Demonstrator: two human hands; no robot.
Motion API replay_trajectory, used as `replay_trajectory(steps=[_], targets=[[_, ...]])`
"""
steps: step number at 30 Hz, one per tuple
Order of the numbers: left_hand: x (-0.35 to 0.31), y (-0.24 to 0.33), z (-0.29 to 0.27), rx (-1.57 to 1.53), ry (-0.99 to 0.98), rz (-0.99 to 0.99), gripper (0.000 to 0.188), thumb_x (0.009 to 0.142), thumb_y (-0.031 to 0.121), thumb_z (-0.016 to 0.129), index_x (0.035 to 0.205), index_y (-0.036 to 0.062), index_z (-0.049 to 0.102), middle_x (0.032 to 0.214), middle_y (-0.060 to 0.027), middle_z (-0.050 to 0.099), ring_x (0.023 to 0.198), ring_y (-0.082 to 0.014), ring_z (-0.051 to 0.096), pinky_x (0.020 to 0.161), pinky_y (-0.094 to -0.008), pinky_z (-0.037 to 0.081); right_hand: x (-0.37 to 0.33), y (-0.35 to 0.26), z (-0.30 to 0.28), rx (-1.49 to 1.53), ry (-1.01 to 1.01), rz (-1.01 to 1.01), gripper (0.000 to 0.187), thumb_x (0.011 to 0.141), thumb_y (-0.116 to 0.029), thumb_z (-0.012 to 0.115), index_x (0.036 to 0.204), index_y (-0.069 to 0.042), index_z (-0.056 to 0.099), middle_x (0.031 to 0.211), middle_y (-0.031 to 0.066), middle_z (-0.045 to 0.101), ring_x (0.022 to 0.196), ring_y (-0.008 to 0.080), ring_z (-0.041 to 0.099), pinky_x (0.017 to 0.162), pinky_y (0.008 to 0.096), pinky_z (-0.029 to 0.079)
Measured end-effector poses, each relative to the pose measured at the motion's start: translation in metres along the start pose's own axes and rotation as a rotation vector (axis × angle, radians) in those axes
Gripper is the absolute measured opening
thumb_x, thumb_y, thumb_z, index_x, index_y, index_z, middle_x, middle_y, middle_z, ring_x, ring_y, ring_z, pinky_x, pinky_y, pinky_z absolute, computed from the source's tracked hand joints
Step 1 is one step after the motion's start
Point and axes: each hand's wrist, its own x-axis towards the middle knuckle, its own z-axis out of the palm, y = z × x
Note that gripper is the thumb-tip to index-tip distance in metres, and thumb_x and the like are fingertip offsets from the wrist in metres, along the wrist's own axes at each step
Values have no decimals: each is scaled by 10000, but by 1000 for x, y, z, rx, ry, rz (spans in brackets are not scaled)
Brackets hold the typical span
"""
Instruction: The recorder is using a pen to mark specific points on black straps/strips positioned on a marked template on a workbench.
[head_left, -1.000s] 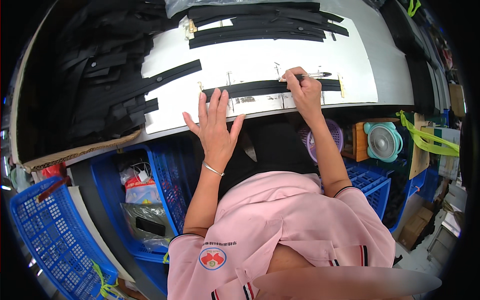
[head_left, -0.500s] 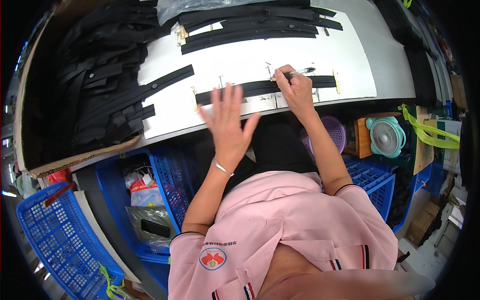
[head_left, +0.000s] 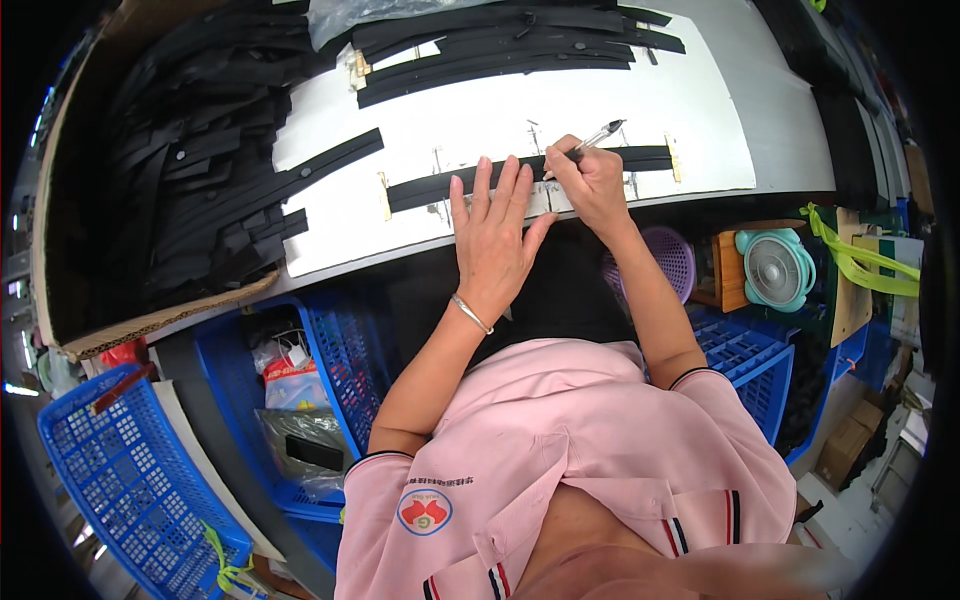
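Note:
A long black fabric strip (head_left: 425, 191) lies across a white board (head_left: 450, 120) near the table's front edge, its ends by two small yellowish tabs. My left hand (head_left: 493, 225) rests on the strip's middle with its fingers stretched out. Just to its right, my right hand (head_left: 596, 190) is closed round a pen (head_left: 598, 134) with a clear barrel and dark end, held slanted. The pen's tip is hidden by my fingers, close to the strip. Dark marks show on the board above and below the strip.
A large cardboard box (head_left: 170, 322) at the left holds a heap of black strips (head_left: 200, 180). More strips (head_left: 500, 55) lie stacked at the board's far side beside a clear plastic bag (head_left: 390, 15). Below the table are blue baskets (head_left: 140, 470), a purple basket (head_left: 668, 262) and a small teal fan (head_left: 775, 270).
My left hand has moved right and come down onto the strip beside my right hand. My right hand keeps the pen, now tilted more upright, a little nearer the front edge.

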Motion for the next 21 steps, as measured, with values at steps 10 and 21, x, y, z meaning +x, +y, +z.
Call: replay_trajectory(steps=[10,21], targets=[[-6,4,-1,-2,-15,-23,562,922,277,722,1421,68,570,1504,-95,526,1464,-348,380,1209,-572,206,-6,-17,-10,177,-19,149,238,944,-81,584,743,33,639,688,71,667,580,122,607,549,292,456],[0,0,4,55,-9,-6,557,950,268,708,1452,89,547,1526,-90,519,1461,-343,399,1216,-545,192,4,21,-104,40,193,254,250,1009,-164,608,834,-1,684,716,17,667,639,49,548,581,223,429]])
